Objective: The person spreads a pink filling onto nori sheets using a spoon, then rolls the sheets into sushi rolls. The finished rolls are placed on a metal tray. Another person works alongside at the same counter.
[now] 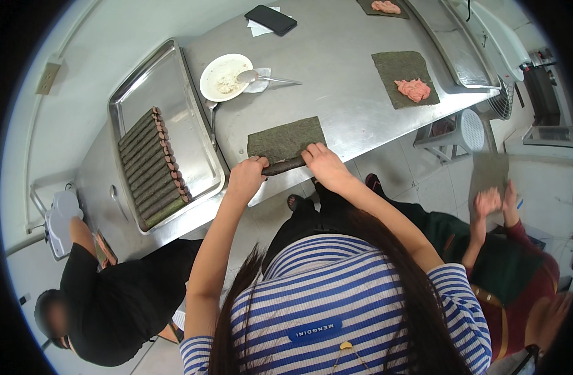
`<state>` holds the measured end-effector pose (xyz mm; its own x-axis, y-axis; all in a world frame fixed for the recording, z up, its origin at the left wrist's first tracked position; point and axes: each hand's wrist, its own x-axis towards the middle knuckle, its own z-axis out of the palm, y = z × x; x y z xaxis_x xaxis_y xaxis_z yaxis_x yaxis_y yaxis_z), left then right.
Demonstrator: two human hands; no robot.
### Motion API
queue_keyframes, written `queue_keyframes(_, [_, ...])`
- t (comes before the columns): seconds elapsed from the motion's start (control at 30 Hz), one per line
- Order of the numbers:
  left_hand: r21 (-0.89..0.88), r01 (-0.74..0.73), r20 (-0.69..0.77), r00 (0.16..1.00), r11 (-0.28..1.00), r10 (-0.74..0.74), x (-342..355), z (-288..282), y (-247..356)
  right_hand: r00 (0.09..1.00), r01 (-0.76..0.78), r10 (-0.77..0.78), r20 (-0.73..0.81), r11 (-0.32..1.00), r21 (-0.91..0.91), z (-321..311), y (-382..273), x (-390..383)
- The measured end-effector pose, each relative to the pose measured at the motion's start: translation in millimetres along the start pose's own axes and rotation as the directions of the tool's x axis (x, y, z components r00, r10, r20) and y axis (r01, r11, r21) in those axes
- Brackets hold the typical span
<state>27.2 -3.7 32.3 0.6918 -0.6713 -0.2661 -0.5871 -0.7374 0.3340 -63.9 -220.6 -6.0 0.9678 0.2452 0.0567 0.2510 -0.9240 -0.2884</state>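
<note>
In the head view, a worktop of brushed, silvery metal [336,94] is seen from above, with a dark-green, rectangular seaweed sheet [286,136] lying near its front edge, between the two bare hands. The rolled near edge of this sheet is gripped at its left end by the curled fingers of the left hand [246,177] and at its right end by those of the right hand [326,164]; the hands are held apart, with the roll stretched between them. Beyond both hands, the rest of the sheet is spread flat, so this roll is judged to be only partly made. To the left of the left hand, a rectangular, shallow, shiny metal tray [180,87] is set, in which a row of slim, dark-green rolls with pinkish ends [148,175] is laid side by side; these appear finished. Ahead of the left hand, a round white bowl [219,65] with pale remains is placed, with a silvery metal spoon [271,79] resting across its right rim. Ahead and to the right of the right hand, a second flat seaweed sheet [386,67] is topped with a lump of pink paste [414,90], and another, farther sheet [396,13] is similarly loaded; both are left unrolled.
</note>
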Motion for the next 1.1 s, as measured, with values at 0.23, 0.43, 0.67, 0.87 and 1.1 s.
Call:
queue_keyframes(0.23, [-0.153,0.122,0.130,0.986,0.981,-0.103,17.4,-5.6,-13.3,0.996,0.067,-0.067,-0.057,0.998,-0.019,-22.2,1.4,6.0])
queue_keyframes(0.43, [-0.218,0.145,0.354,0.933,0.965,-0.061,47.1,-10.0,-33.7,0.877,0.391,-0.404,-0.259,0.915,-0.102,4.4,-15.8,21.2])
queue_keyframes(0.67, [-0.047,-0.063,-0.014,0.998,0.997,0.063,18.5,-7.3,-3.2,0.932,0.299,-0.300,-0.202,0.954,-0.032,18.9,-13.3,29.3])
queue_keyframes(0.87, [0.164,-0.103,-0.148,0.981,0.981,0.128,8.2,15.0,4.7,0.954,0.251,-0.260,-0.148,0.965,-0.076,17.7,-14.4,29.7])
queue_keyframes(1.1, [0.168,-0.088,-0.148,0.983,0.982,0.113,10.2,18.5,0.7,0.988,0.121,-0.129,-0.090,0.989,-0.083,0.8,14.2,10.2])
